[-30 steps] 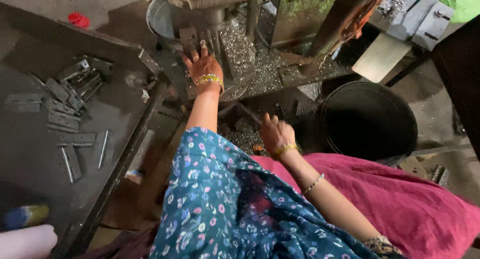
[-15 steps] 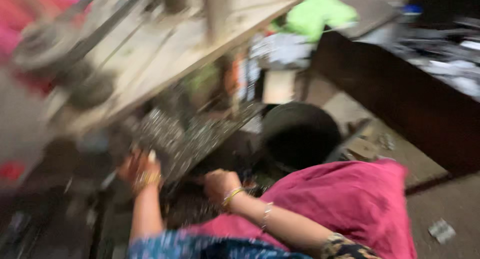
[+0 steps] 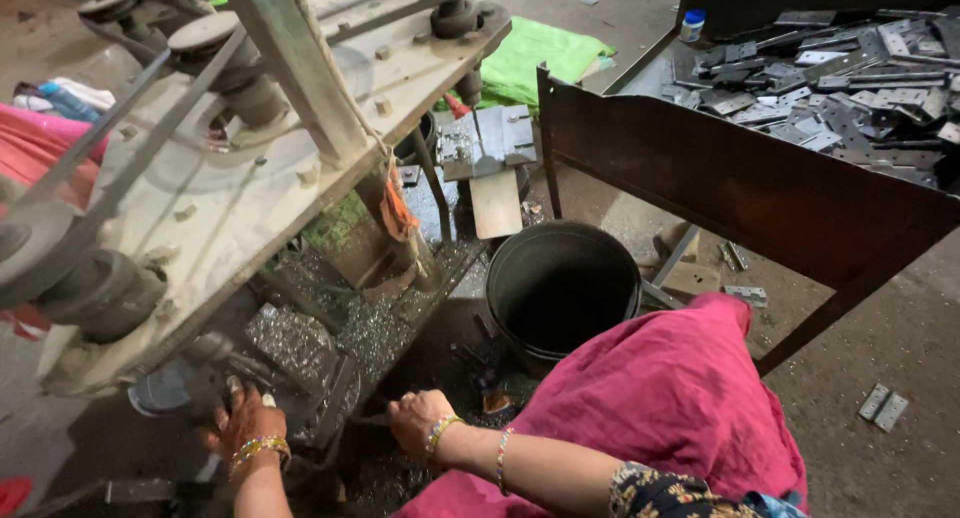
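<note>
— What has changed since a moment ago?

— Swung right and steadied, the view now shows both hands lower in the frame. Left hand (image 3: 243,425) lies spread, grip open, on the machine base (image 3: 300,363) among metal shavings (image 3: 372,330). Right hand (image 3: 417,420) curls closed over something dark I cannot make out.

— And around them?

— Pink cloth (image 3: 665,398) covers the lap. Beyond sits a black bucket (image 3: 560,288) on the dusty floor (image 3: 900,338). Farther off, a dark desk (image 3: 740,188) holds grey metal plates (image 3: 840,78), a small white blue-capped bottle (image 3: 692,24), and green cloth (image 3: 540,53) lies behind. Pulleys at left are cut off.
</note>
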